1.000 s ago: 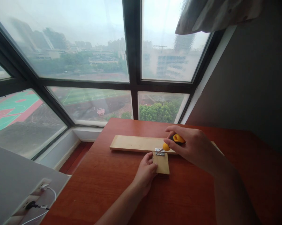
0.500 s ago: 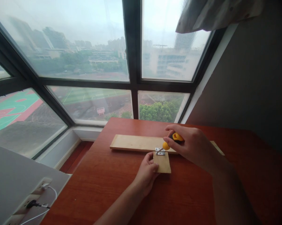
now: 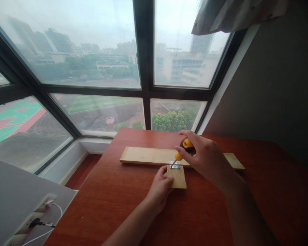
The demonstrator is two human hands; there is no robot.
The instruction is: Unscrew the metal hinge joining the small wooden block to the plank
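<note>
My left hand [image 3: 162,187] is closed on the left edge of a small wooden board [image 3: 178,179], thumb on top. A silver hinge [image 3: 176,165] bridges this piece and a long wooden plank [image 3: 146,155] behind it. My right hand [image 3: 204,153] grips a screwdriver [image 3: 186,143] with a yellow and black handle. Its shaft slants down to the left, and the tip meets the left part of the hinge on the small board's side. Whether a screw sits under the tip is too small to tell. My right hand and forearm cover part of the long plank.
The plank and board lie on a reddish-brown wooden table [image 3: 113,201]. Large dark-framed windows [image 3: 146,90] rise behind the table. A power strip [image 3: 28,222] with plugs and cables is at the lower left. A curtain [image 3: 236,15] hangs at the upper right.
My right hand and the screwdriver have shifted slightly left and up, and the shaft stands steeper. More of the plank's right end shows. My left hand keeps its hold on the small board.
</note>
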